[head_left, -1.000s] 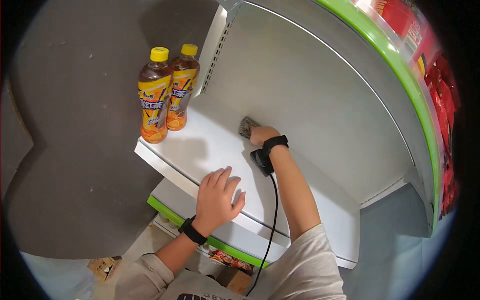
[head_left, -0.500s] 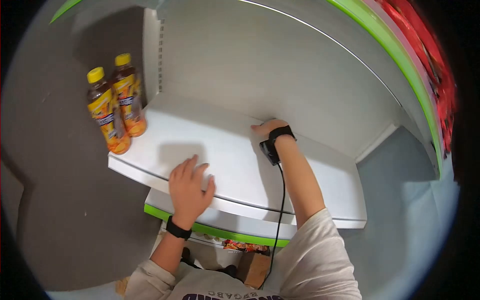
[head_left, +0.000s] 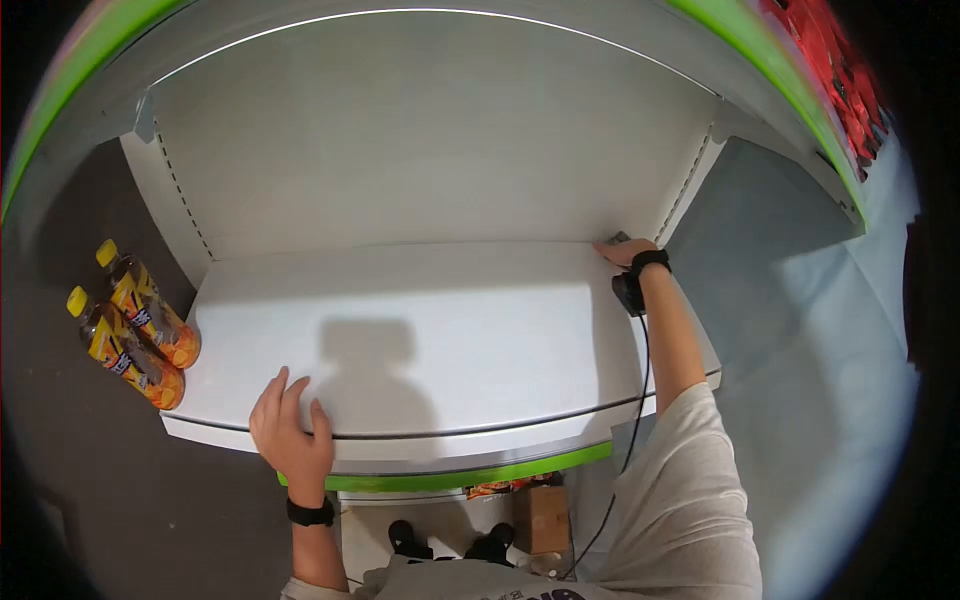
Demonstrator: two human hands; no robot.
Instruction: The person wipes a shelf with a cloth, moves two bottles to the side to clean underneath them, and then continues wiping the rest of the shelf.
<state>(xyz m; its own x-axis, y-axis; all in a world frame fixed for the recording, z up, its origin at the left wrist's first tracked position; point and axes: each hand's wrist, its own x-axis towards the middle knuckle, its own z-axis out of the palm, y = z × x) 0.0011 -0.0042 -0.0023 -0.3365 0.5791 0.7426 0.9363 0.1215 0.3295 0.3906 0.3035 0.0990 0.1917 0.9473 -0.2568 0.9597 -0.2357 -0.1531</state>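
Note:
My left hand (head_left: 292,432) is over the front edge of a white shelf (head_left: 480,340), fingers stretched out and apart, holding nothing. At the back right corner of the same shelf, my right hand (head_left: 625,252) reaches against the rear panel (head_left: 440,140). Something small and grey (head_left: 619,238) shows beyond its fingers; most of the fingers are hidden, and I cannot make out what it is. A black strap with a small black device (head_left: 628,294) and a cable is on the right wrist. The left wrist has a black band (head_left: 310,513).
Two drink bottles (head_left: 132,360) with yellow caps stand at the shelf's left end. Above, a green-edged upper shelf (head_left: 770,75) curves around, with red packages (head_left: 830,75) at right. Below are a green-edged lower shelf (head_left: 470,478) and a cardboard box (head_left: 545,520).
My right hand has moved right along the back of the shelf to its corner. My left hand has shifted left and stays open. The camera view has turned, showing more of the right side.

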